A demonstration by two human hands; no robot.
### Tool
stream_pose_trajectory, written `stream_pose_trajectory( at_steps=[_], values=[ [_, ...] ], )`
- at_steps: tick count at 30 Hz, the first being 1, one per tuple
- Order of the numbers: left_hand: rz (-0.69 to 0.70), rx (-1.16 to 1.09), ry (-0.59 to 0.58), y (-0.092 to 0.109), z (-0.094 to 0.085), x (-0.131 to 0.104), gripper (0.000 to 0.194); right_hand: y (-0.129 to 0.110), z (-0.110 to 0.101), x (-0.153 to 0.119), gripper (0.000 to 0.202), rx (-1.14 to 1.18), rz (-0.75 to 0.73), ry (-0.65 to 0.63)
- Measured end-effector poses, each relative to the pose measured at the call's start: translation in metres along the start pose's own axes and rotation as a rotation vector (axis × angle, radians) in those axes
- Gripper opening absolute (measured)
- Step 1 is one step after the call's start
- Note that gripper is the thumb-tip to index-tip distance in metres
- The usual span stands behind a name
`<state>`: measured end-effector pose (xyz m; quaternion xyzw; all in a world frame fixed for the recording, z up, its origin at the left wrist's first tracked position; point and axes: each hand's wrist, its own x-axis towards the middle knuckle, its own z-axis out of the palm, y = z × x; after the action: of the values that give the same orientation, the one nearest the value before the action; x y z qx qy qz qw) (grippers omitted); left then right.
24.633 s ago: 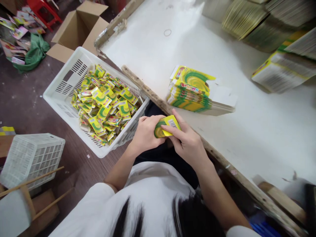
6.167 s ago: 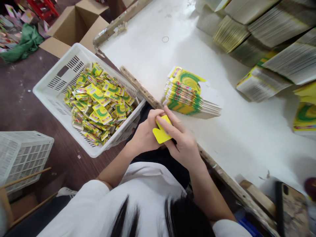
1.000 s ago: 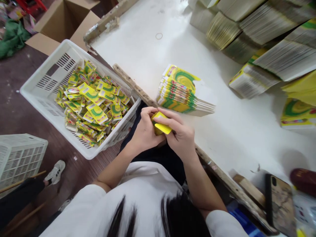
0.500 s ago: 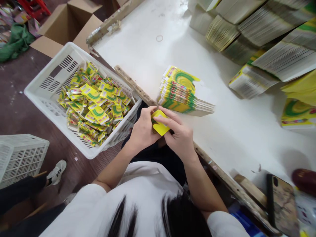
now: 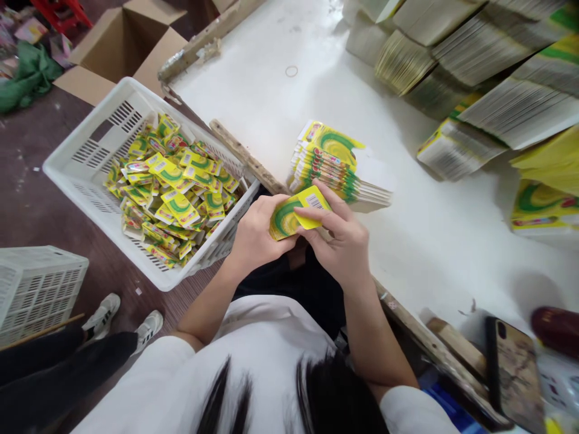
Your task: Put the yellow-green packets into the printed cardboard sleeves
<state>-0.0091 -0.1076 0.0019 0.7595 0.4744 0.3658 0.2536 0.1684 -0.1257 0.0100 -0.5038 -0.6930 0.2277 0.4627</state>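
Observation:
Between my two hands is a small yellow and green cardboard box [image 5: 287,218] with a barcode on its right part. My left hand [image 5: 259,232] grips its left end, thumb below and fingers behind. My right hand [image 5: 339,238] pinches the right end, with the index finger lying over the barcode side. Just beyond, a fanned stack of flat cartons [image 5: 332,160] in the same print lies on the white table. To the left, a white plastic crate [image 5: 85,199] holds a heap of similar small boxes [image 5: 174,187].
Bundled flat cartons [image 5: 493,78] are piled at the table's [image 5: 407,253] far right. A phone [image 5: 515,367] and a wood block [image 5: 456,346] lie near the front edge. An open cardboard box [image 5: 122,42] and another crate [image 5: 40,289] stand left; a person's shoes [image 5: 149,328] show on the floor.
The box has turned so its printed face and barcode show, and its yellow end flap no longer stands out. My right hand has shifted slightly right. The other person's second shoe has come into view.

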Motion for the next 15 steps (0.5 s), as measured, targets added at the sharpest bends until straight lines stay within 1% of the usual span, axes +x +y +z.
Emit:
stream_pose_trajectory(
  at_steps=[2, 4, 6, 10, 12, 15],
  values=[
    [-0.001, -0.011, -0.003, 0.0014, -0.0016, 0.0010, 0.049, -0.0007, -0.0024, 0.0018, 0.017, -0.022, -0.024, 0.018],
    [0.004, -0.016, -0.004, 0.0020, -0.0014, 0.0011, 0.050, -0.0007, -0.0038, 0.0017, 0.015, -0.031, -0.037, 0.020],
    [0.013, -0.018, 0.001, 0.0016, -0.0008, 0.0012, 0.051, -0.0006, -0.0038, 0.0002, 0.020, -0.034, -0.043, -0.011],
    [0.011, 0.001, 0.004, 0.0000, -0.0009, 0.0021, 0.053, -0.0001, -0.0014, -0.0034, 0.037, -0.038, -0.040, -0.089],
    [0.003, 0.009, -0.002, -0.0004, -0.0013, 0.0025, 0.052, 0.0007, -0.0005, -0.0038, 0.039, -0.051, -0.048, -0.087],
    [-0.003, 0.008, -0.009, -0.0011, -0.0018, 0.0024, 0.053, 0.0030, -0.0009, -0.0028, 0.034, -0.074, -0.045, -0.059]
  ],
)
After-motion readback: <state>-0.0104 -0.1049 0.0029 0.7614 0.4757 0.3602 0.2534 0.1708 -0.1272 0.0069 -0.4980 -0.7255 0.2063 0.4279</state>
